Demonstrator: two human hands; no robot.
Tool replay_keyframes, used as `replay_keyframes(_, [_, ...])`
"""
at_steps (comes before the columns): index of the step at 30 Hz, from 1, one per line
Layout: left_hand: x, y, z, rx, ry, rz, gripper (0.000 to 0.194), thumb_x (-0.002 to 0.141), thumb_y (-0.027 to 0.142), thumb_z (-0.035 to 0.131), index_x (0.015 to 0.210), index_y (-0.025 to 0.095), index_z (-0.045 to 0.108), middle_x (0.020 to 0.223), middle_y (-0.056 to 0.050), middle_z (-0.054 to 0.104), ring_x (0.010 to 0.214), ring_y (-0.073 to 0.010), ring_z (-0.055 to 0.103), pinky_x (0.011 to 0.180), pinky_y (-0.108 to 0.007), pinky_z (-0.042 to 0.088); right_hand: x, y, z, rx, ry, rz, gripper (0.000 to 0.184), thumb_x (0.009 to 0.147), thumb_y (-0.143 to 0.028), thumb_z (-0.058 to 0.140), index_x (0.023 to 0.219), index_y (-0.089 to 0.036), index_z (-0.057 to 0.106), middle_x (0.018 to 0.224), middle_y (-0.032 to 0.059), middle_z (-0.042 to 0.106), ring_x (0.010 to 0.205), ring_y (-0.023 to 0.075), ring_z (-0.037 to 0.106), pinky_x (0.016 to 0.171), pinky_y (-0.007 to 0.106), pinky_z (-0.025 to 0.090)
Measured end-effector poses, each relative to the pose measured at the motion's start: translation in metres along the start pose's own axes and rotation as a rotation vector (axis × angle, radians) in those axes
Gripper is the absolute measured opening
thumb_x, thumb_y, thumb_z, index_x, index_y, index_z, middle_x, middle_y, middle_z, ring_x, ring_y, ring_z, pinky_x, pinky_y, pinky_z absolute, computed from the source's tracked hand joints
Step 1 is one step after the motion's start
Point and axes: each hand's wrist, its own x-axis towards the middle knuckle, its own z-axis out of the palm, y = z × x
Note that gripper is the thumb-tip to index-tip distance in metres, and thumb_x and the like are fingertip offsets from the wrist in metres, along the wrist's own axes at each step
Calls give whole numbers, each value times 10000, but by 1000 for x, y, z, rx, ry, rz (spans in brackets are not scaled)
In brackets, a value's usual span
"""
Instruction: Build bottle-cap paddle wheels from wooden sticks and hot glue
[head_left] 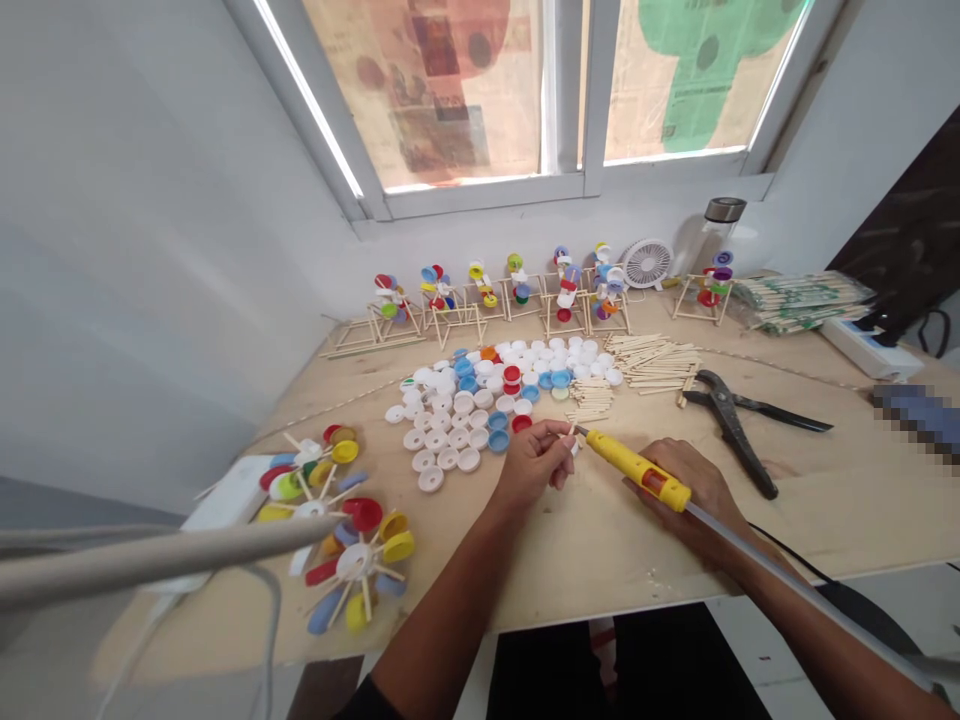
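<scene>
my left hand is over the middle of the wooden table, thumb and forefinger pinching a small pale piece; it is too small and partly covered for me to be sure, but it looks like a short stick with something white at its lower end. my right hand is wrapped around the yellow glue gun, fingers curled about its body, and i point its nozzle left, right at the piece in my pinch. a long translucent glue stick runs out of the gun's back end, along my right forearm.

just left and far of my left hand spread the white caps, with some blue caps and a few red ones among them. beyond my fingertips lies a small heap of short sticks, and to its far right a bigger pile of longer sticks. the black pliers lie open to the right.

on the near left, wheels of sticks and coloured caps sit close together. at the far side, stick frames stand in a row before the window, with a white fan toward the right.
</scene>
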Motion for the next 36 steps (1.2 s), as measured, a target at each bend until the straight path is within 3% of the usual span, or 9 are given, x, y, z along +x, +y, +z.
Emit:
replay_keyframes(22, [0,1,-1,24,6,-12,369,649,459,695,818,152,579,469,45,574,304,-51,410,346,-181,250,-1,10,7,-90,25,-62,86,846,-170,465,792,-185,530,691,21,575,626,143,506,607,279,359])
replay_keyframes(36, [0,1,0,31,16,-27,407,628,489,701,818,151,576,457,42,571,297,-55,407,336,-179,253,0,11,7,-117,24,-77,133,863,-200,437,771,-189,533,658,18,566,595,137,499,588,276,346])
